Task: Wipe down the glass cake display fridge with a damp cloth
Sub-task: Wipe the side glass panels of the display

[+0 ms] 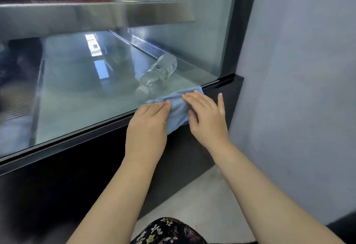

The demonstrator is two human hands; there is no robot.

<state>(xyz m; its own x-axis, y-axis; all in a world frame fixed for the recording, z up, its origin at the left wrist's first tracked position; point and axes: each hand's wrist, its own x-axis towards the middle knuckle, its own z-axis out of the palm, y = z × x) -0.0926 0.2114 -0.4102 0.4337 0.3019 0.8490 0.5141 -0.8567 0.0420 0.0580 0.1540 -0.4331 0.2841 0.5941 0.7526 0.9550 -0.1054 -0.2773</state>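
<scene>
Floral fabric (pixel 169 231), dark with small pale flowers, at the bottom edge nearest the camera; grey floor (pixel 202 195) just beyond it; both bare forearms reach forward from here.

Left hand (pixel 148 124) lies palm down, fingers extended and close together, fingertips on the left part of the blue cloth (pixel 178 108); flat press, not a pinch. Right hand (pixel 207 117) also palm down, fingers spread, thumb out to the right; fingers on the cloth's right part; no closed grasp here either.

Cloth sits bunched at the lower right corner of the display fridge's glass front (pixel 86 93), draped over the black bottom frame (pixel 77 137); its upper edge is against the glass, its lower edge hangs over the dark base panel (pixel 57 186).

Inside the case, behind the glass: one clear plastic bottle (pixel 158 74) lying on its side on the lower deck, white cap toward the camera, just beyond the cloth; contents cannot be told through the reflections. Vent grille (pixel 154 50) runs along the deck behind the bottle; metal shelf (pixel 96 16) above. Pale wall (pixel 298 70) right of the case.
</scene>
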